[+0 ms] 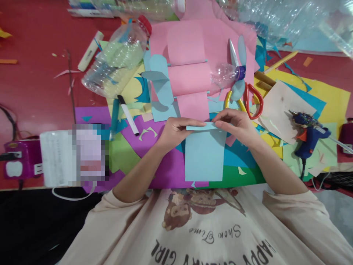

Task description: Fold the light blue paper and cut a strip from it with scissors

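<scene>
With thumbs and fingers, our left hand (pixel 179 129) and right hand (pixel 235 125) pinch the folded edge of a light-blue paper sheet (pixel 204 158), on our side of a pink-wrapped plastic bottle (pixel 190 79). Red-and-yellow-handled scissors (pixel 246 96) lie by that bottle's capped right end; a blue hot-glue gun (pixel 310 141) sits farther right of the bottle, a black-capped white marker (pixel 129 117) to its left.

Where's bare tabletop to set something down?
Mainly the red tabletop at far left, between the orange strip, purple socket box and thin dark rod. Crowded: the coloured papers around the left hand, right hand and their blue sheet, and beside the glue gun.
</scene>
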A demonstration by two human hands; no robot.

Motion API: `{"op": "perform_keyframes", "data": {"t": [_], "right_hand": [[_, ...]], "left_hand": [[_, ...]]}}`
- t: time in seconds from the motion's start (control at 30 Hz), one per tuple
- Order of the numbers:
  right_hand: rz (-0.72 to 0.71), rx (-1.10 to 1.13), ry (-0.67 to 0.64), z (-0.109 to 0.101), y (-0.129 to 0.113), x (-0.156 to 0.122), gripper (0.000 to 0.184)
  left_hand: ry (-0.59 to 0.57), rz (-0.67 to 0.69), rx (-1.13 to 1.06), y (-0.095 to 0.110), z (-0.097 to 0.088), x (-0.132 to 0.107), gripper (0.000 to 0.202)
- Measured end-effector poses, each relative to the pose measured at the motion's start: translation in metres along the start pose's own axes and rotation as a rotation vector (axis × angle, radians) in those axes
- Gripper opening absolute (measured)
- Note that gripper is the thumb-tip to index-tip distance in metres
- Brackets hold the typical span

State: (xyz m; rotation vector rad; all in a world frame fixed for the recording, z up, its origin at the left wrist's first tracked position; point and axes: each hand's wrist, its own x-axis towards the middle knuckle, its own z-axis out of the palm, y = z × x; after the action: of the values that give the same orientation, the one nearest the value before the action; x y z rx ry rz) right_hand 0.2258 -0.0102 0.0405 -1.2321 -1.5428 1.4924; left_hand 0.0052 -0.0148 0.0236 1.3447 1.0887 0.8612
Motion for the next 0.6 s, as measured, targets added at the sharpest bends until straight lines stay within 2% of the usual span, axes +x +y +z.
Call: {"op": "perform_keyframes", "data": {"t": [0.17, 0.27, 0.37, 0.47, 0.6], "right_hand": [[-0.001, -0.027, -0.054, 0.0031, 0.0046, 0.0008, 0.02], [0.003, -0.075, -0.03, 0.0018, 0.005, 0.0001, 0.019], [0.023, -0.093, -0.013, 0.0007, 0.004, -0.0015, 0.02], [0.053, -0.1, -0.032, 0.0008, 0.0026, -0.0036, 0.022], [0.115, -0.093, -0.075, 0.0019, 0.0004, -0.0051, 0.028]], "left_hand": [[-0.031, 0.005, 0.011, -0.0027, -0.0018, -0.0001, 0.022], [-0.09, 0.006, -0.081, -0.0064, -0.0059, -0.0002, 0.021], [-0.08, -0.003, -0.193, -0.0081, -0.009, 0.0004, 0.033], [-0.023, -0.07, -0.121, -0.005, -0.0088, 0.0019, 0.045], [-0.031, -0.122, -0.012, 0.0005, -0.0078, 0.004, 0.04]]}}
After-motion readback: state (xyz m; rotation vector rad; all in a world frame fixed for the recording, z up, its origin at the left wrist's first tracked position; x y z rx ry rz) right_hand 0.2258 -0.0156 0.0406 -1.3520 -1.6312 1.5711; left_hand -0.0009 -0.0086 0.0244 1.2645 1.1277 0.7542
